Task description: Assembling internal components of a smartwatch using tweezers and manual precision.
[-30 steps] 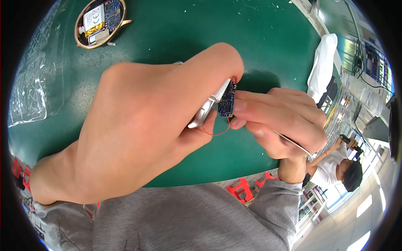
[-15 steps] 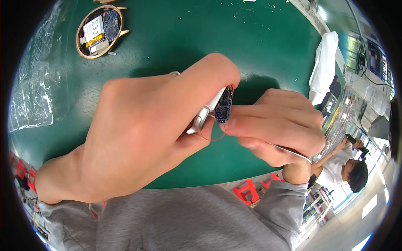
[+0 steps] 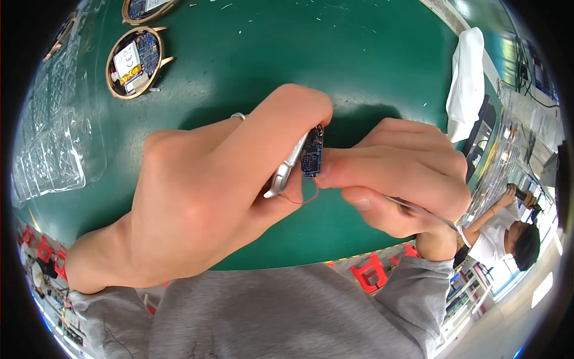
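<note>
My left hand is closed around a small dark blue circuit board and a silvery metal part beside it. From the board's lower end a thin red wire loops back under my left fingers. My right hand reaches in from the right, its index fingertip touching the board's lower edge by the wire. Across its curled fingers lies a slim metal tool; its tip is hidden, so its kind is unclear. My right thumb stands apart from the index finger.
Round gold watch cases with boards and a battery inside lie at the far left. Clear plastic trays cover the left edge. A white cloth-like bundle rests on the right. Red stools stand below; another person is at right.
My view has shifted, bringing more of a second watch case in at the top. The board sits slightly more upright, and my right thumb has drawn a little away from the index finger.
</note>
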Motion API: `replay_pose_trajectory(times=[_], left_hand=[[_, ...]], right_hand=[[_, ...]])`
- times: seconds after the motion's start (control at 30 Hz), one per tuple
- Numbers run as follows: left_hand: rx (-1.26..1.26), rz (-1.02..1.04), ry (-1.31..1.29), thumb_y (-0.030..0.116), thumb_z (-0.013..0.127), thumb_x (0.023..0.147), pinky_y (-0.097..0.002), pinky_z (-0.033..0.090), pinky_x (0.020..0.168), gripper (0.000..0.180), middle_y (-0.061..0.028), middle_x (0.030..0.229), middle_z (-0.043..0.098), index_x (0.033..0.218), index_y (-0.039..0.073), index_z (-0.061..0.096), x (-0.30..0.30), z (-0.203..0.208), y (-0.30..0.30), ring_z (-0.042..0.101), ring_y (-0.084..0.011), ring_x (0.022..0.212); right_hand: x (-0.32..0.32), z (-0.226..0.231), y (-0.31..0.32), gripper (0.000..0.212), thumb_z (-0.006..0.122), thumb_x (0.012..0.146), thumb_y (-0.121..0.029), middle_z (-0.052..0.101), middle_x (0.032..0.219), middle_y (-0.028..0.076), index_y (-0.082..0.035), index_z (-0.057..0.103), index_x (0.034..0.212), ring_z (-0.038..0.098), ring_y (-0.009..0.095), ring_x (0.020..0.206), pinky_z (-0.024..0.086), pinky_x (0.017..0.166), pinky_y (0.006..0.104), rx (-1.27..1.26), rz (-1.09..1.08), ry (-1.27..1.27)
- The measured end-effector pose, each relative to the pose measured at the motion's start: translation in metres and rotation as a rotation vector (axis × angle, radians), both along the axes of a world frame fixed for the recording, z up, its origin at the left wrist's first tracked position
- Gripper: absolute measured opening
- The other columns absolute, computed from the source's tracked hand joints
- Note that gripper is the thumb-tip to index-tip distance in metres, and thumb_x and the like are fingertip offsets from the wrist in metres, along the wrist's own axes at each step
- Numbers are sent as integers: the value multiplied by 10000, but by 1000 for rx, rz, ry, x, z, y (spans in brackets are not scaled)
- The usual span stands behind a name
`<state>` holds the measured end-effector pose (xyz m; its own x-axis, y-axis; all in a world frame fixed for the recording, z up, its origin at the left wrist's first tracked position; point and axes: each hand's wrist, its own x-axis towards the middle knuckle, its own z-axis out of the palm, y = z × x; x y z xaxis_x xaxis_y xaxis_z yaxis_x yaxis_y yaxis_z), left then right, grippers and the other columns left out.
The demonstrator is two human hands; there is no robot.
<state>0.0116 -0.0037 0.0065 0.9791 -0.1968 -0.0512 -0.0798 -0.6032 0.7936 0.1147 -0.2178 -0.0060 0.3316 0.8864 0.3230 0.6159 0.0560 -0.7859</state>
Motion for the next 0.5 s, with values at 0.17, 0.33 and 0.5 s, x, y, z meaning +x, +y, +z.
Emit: replay_pose_trajectory(times=[0.17, 0.33, 0.5], left_hand=[[-21, 12, 9, -27, 759, 746, -203, 531, 561, 416, -62, 953, 680, 1131, 8, 604, 1, 0, 0, 659, -90, 684], [-42, 1, -37, 36, 796, 759, -220, 570, 606, 417, -80, 1009, 678, 1125, -11, 601, 2, -2, 0, 676, -113, 766], [-8, 0, -53, 46, 806, 755, -218, 564, 626, 423, -77, 1014, 677, 1122, -16, 605, 2, -1, -1, 677, -119, 773]], right_hand=[[-3, -5, 6, 156, 651, 845, -56, 744, 846, 175, 78, 710, 900, 653, 210, 548, 497, 504, 282, 113, -28, -7], [-5, -9, 6, 173, 672, 773, -18, 741, 838, 183, 85, 710, 906, 653, 216, 546, 499, 535, 294, 130, -7, -14], [-5, -13, 4, 174, 680, 749, -4, 740, 830, 186, 84, 711, 896, 641, 202, 535, 478, 533, 281, 156, -31, -3]])
